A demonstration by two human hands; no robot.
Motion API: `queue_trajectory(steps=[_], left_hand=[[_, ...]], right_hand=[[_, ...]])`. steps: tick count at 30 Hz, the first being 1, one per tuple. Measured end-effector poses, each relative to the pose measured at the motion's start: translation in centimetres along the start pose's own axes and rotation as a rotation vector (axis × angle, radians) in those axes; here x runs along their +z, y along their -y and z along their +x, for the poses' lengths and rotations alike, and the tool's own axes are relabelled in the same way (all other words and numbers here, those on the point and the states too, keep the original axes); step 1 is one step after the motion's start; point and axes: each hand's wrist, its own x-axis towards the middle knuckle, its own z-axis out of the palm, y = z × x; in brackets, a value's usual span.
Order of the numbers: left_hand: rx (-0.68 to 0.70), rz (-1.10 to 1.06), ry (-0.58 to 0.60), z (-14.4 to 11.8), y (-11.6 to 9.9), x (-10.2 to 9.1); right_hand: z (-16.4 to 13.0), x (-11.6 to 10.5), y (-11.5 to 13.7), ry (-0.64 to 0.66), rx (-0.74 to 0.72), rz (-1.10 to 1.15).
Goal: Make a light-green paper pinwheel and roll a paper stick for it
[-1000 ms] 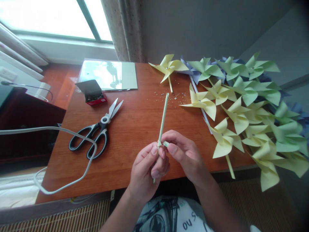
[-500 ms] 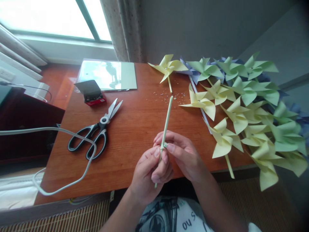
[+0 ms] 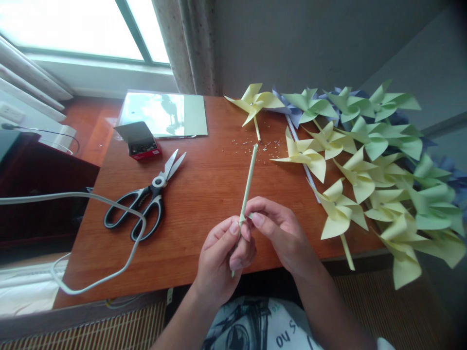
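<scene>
A thin pale green rolled paper stick (image 3: 248, 182) points away from me over the wooden table (image 3: 204, 194). My left hand (image 3: 222, 255) grips its lower part between thumb and fingers. My right hand (image 3: 279, 233) pinches the loose paper end at the same spot, fingertips touching the left thumb. The stick's far tip reaches toward scattered small bits on the table (image 3: 255, 144). A heap of yellow, green and blue paper pinwheels (image 3: 368, 160) lies to the right of my hands.
Black-handled scissors (image 3: 148, 197) lie left of my hands. A red box of small pins (image 3: 140, 141) and a sheet pack (image 3: 164, 114) sit at the back left. A white cable (image 3: 91, 199) loops over the table's left edge.
The stick tilted right half a second ago and has swung back left. Both hands stayed at the near table edge, working the paper at the same spot.
</scene>
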Motion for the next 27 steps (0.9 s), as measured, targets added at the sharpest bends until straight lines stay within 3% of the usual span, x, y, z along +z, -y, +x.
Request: queue_trajectory(steps=[5,14,27], left_hand=[[-0.051,-0.074,0.032,-0.3,0.1,0.3],[-0.169,-0.233,0.15,-0.2,0.2,0.7],[-0.279,-0.386,0.173,-0.4,0.9,0.4]], right_hand=[[0.4,-0.1,-0.6,0.018,0.086,0.06],[0.4,-0.1,-0.8,0.113,0.061,0.222],[0.8,-0.3,-1.3,0.198,0.085,0.423]])
